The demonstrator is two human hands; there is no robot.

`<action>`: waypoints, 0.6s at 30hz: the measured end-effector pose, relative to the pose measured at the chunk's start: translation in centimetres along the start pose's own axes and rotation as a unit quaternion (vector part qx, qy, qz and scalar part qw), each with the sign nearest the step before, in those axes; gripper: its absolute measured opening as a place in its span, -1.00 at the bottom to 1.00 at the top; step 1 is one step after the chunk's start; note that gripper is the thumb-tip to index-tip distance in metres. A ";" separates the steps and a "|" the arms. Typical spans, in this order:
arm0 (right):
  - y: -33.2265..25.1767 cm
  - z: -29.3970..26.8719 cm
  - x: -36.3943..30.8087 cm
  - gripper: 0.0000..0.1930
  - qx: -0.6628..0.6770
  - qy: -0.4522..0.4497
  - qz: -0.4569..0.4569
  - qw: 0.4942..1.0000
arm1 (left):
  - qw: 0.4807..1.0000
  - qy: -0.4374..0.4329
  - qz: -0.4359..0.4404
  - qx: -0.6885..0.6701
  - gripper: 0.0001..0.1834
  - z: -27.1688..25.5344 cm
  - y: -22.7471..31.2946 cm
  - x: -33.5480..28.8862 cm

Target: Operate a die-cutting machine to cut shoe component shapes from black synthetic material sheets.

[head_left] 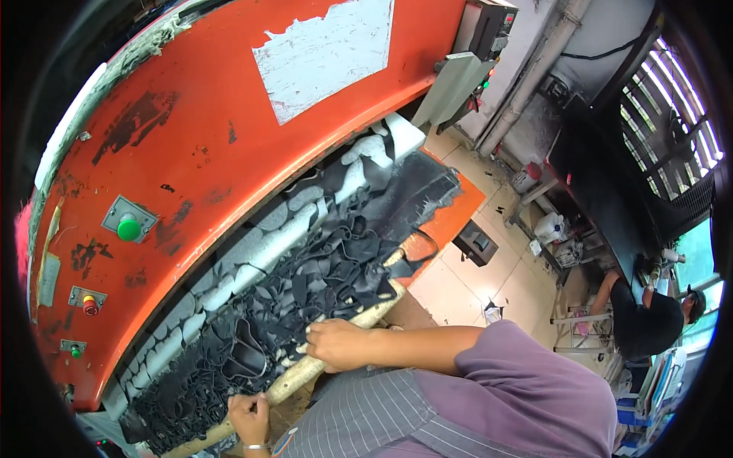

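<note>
Black offcuts [301, 282] of thin, leather-like sheet lie tangled in a long heap on the bed of a large orange machine. Along the bed's near edge runs a worn, pale yellow padded bar [292, 380]. My right hand [336, 345] lies across the bar with its fingers curled at the edge of the heap. Lower down, by the bar's left part, my left hand [250, 418] is closed, its fingers bent in. What either hand grips, if anything, cannot be made out. A larger black loop [246, 349] stands out of the heap between the hands.
The orange machine body [183, 160] rises over the bed, with a green button [128, 228] and a red knob [91, 305]. A control box [485, 29] hangs at its far end. Right, a black box [475, 243] stands on the tiles; another person [649, 324] sits by a dark table [603, 183].
</note>
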State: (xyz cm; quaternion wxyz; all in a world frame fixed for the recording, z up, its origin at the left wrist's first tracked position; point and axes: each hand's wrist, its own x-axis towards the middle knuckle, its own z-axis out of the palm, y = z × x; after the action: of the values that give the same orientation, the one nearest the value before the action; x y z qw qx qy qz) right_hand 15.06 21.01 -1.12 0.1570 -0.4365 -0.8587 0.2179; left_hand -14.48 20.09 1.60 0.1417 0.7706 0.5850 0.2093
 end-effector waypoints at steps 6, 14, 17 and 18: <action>10.1 -9.0 1.2 -0.60 0.064 0.266 0.149 0.950 | 0.949 -0.315 0.002 -0.017 -0.82 -4.2 2.4 7.5; 22.3 -10.9 3.4 -0.30 0.015 0.275 0.199 0.940 | 0.926 -0.136 0.271 -0.226 -0.79 8.6 11.3 24.2; 22.9 -10.1 3.4 -0.42 0.003 0.287 0.194 0.938 | 0.933 -0.137 0.263 -0.203 -0.72 13.4 12.2 26.3; 22.8 -10.0 3.1 -0.43 0.004 0.286 0.212 0.934 | 0.939 -0.118 0.271 -0.176 -0.69 14.7 12.3 26.6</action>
State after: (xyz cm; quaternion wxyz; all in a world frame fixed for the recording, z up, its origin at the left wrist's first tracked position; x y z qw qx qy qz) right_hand 33.41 37.86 -3.95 0.3480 -0.6516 -0.6641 0.1157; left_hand 9.14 42.68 -1.39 0.2814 0.8817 0.2872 0.2471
